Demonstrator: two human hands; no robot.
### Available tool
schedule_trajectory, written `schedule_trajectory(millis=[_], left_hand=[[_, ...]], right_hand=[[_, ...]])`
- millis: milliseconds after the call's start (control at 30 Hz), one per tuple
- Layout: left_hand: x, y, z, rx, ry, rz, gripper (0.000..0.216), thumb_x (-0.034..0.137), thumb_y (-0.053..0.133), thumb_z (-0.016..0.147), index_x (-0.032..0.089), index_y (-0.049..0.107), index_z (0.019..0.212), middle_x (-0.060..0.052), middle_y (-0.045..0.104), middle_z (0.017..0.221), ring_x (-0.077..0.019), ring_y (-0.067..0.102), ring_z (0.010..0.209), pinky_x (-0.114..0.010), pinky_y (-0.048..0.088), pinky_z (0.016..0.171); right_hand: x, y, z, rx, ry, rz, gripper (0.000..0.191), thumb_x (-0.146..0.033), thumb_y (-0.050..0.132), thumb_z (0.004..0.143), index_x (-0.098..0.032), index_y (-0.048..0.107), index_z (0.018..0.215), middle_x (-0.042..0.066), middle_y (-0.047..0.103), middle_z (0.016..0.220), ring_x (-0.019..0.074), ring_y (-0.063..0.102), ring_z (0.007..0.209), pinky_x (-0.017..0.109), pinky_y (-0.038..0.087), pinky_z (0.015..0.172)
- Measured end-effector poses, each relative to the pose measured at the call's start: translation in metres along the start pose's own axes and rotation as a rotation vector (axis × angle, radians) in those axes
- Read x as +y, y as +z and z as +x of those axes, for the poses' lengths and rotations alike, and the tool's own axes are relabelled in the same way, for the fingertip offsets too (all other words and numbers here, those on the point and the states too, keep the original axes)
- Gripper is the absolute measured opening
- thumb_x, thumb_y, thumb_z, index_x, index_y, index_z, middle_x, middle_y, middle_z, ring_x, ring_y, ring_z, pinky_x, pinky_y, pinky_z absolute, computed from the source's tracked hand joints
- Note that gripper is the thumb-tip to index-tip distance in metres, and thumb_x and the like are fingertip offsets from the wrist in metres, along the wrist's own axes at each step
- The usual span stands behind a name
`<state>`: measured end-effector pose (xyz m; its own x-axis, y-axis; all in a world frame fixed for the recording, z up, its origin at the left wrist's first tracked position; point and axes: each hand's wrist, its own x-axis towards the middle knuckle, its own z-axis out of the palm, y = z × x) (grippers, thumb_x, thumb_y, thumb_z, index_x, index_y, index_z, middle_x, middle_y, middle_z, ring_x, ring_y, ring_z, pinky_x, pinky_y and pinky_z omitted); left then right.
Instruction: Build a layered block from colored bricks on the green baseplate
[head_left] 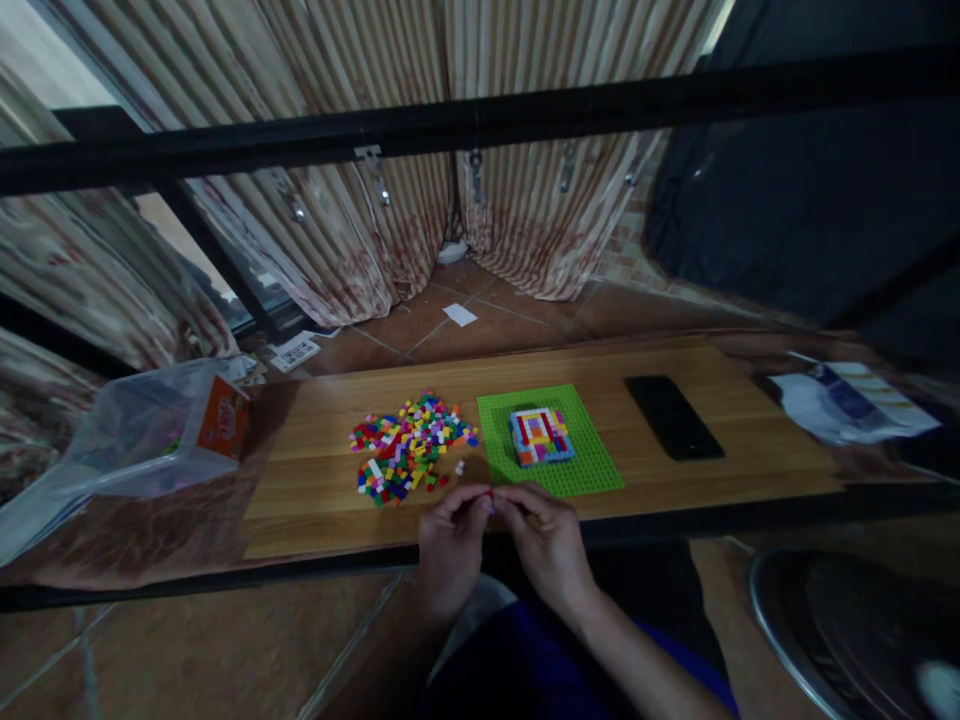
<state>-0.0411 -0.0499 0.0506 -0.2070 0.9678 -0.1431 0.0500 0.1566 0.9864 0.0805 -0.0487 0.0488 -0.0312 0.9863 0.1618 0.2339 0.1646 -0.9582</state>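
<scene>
My left hand and my right hand meet at the near edge of the wooden board, fingers pinched together around a small red brick between the fingertips. Just beyond them lies a green baseplate with a small square build of blue, red, yellow and pink bricks on it. To the left of the plate is a loose pile of several small coloured bricks, with a white brick lying apart near the plate.
A black phone lies right of the baseplate. A clear plastic bag with an orange box sits at the left end. Papers in plastic lie far right. A black bar crosses above; curtains hang behind.
</scene>
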Motion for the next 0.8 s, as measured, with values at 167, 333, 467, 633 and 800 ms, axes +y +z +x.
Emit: schedule_trajectory(millis=[167,333,467,633,800], left_hand=[[-0.005,0.013,0.001,-0.049,-0.156,-0.117,0.025,0.035,0.068,0.069,0.016,0.070,0.083,-0.002,0.069,0.070,-0.0141,0.064,0.063,-0.027,0.054,0.064],[-0.018,0.017,-0.018,-0.209,-0.280,-0.054,0.023,0.035,0.065,0.068,0.016,0.070,0.079,-0.001,0.065,0.062,-0.0139,0.060,0.059,-0.025,0.048,0.057],[-0.038,0.021,-0.046,-0.389,-0.322,0.082,0.014,0.030,0.060,0.070,0.022,0.071,0.076,0.002,0.064,0.060,-0.0137,0.057,0.057,-0.025,0.044,0.058],[-0.053,0.021,-0.059,-0.565,-0.362,0.097,0.012,0.030,0.060,0.069,0.025,0.070,0.071,0.002,0.065,0.061,-0.0153,0.056,0.060,-0.025,0.041,0.059],[-0.057,0.019,-0.052,-0.587,-0.373,0.123,0.013,0.029,0.059,0.069,0.024,0.070,0.073,0.002,0.065,0.063,-0.0147,0.055,0.061,-0.025,0.041,0.061]], right_hand=[[0.012,-0.028,0.006,0.057,-0.031,-0.052,0.018,-0.031,0.057,0.088,-0.026,0.074,0.093,0.003,0.071,0.089,0.0176,0.065,0.084,0.031,0.051,0.076],[0.040,-0.075,0.049,0.219,-0.080,-0.185,0.019,-0.038,0.062,0.084,-0.025,0.075,0.090,0.005,0.068,0.095,0.0200,0.063,0.092,0.035,0.051,0.081],[0.057,-0.091,0.078,0.131,-0.120,-0.324,0.021,-0.038,0.060,0.084,-0.025,0.075,0.091,0.006,0.064,0.095,0.0190,0.061,0.090,0.035,0.050,0.081],[0.063,-0.092,0.088,0.063,-0.140,-0.427,0.019,-0.035,0.059,0.085,-0.026,0.075,0.089,0.005,0.063,0.099,0.0193,0.060,0.094,0.037,0.048,0.086],[0.054,-0.100,0.092,-0.005,-0.166,-0.489,0.018,-0.032,0.058,0.086,-0.025,0.075,0.088,0.005,0.063,0.098,0.0186,0.061,0.092,0.035,0.049,0.084]])
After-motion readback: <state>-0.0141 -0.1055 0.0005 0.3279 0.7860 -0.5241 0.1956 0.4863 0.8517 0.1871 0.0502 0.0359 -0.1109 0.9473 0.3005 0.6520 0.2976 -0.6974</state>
